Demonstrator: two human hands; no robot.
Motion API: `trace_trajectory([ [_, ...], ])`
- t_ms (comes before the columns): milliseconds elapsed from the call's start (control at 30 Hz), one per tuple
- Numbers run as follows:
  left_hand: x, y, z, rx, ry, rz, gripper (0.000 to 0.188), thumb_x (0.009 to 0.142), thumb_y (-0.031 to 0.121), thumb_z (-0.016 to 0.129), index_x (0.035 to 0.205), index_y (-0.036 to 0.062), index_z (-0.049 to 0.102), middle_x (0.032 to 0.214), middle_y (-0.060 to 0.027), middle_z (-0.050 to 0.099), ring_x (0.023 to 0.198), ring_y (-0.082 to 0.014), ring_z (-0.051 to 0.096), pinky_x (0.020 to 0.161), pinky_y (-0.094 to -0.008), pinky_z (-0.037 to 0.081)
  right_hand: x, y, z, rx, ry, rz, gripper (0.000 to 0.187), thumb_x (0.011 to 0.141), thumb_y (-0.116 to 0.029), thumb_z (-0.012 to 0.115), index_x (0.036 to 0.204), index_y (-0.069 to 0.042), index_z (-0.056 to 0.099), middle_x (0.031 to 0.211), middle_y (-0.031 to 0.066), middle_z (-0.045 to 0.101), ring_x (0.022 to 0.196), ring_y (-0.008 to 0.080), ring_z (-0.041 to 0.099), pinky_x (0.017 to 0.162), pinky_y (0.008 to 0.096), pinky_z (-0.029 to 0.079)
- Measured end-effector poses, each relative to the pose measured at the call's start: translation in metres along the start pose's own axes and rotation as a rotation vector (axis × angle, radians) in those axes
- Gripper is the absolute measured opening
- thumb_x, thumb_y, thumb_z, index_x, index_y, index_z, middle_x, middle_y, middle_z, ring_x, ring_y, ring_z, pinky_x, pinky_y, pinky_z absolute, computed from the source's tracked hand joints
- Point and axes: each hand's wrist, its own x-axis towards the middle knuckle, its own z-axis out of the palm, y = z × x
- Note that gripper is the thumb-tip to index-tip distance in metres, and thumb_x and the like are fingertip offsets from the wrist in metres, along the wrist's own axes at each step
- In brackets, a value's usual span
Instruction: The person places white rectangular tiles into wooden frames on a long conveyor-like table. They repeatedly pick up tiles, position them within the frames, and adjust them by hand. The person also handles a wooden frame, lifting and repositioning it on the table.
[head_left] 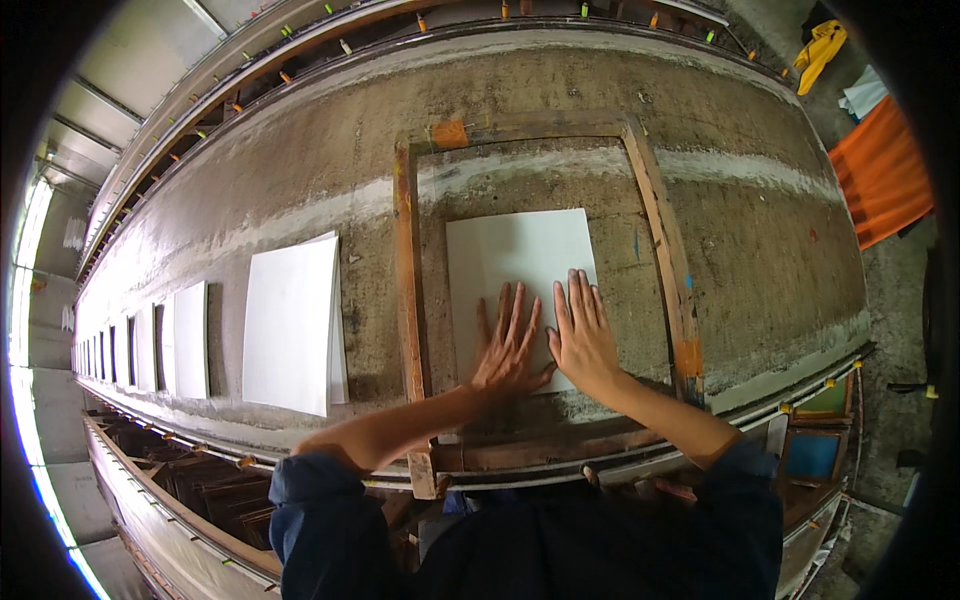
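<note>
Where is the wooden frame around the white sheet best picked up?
Probably by its side bars, left hand on one, right hand on the other, reaching from outside: the wooden frame's bars are long and narrow, and the white sheet lies within.

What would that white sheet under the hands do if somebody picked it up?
It's probably light, since the white sheet looks thin against the table. Its straight edges suggest some stiffness, though it might still bend. It likely won't roll, lying flat under the left hand and right hand.
</note>
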Motion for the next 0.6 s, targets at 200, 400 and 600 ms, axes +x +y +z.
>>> trace_trajectory([
  [200, 0.036, -0.011, -0.016, 0.041, -0.013, -0.094, 0.099, 0.074, 0.048, 0.06, 0.14, -0.0093, 0.014, 0.149, -0.0275, 0.008, 0.14, -0.0395, 0.004, 0.104, -0.0672, 0.0, 0.037, 0.02, 0.001, 0.014, 0.019, -0.081, 0.063, 0.089, -0.02, 0.048, 0.138, 0.009, 0.023, 0.144, 0.0264, 0.024, 0.136, 0.0376, 0.022, 0.112, 0.0457, 0.021],
  [400, 0.098, -0.078, 0.002, 0.087, 0.411, -0.316, 0.096, 0.079, 0.046, 0.059, 0.137, -0.0154, 0.013, 0.144, -0.034, 0.014, 0.137, -0.043, 0.011, 0.111, -0.0538, 0.009, 0.099, 0.057, 0.027, 0.026, 0.221, 0.071, 0.053, 0.094, -0.02, 0.04, 0.137, 0.008, 0.026, 0.144, 0.0249, 0.027, 0.135, 0.0347, 0.026, 0.111, 0.0437, 0.024],
  [600, 0.095, -0.077, 0.004, 0.141, 0.478, -0.337, 0.093, 0.082, 0.048, 0.058, 0.135, -0.0179, 0.017, 0.14, -0.0377, 0.019, 0.135, -0.046, 0.015, 0.111, -0.0516, 0.014, 0.097, 0.057, 0.03, -0.048, 0.244, 0.103, 0.053, 0.096, -0.026, 0.037, 0.137, 0.008, 0.029, 0.143, 0.0243, 0.029, 0.135, 0.0337, 0.027, 0.11, 0.0436, 0.024],
])
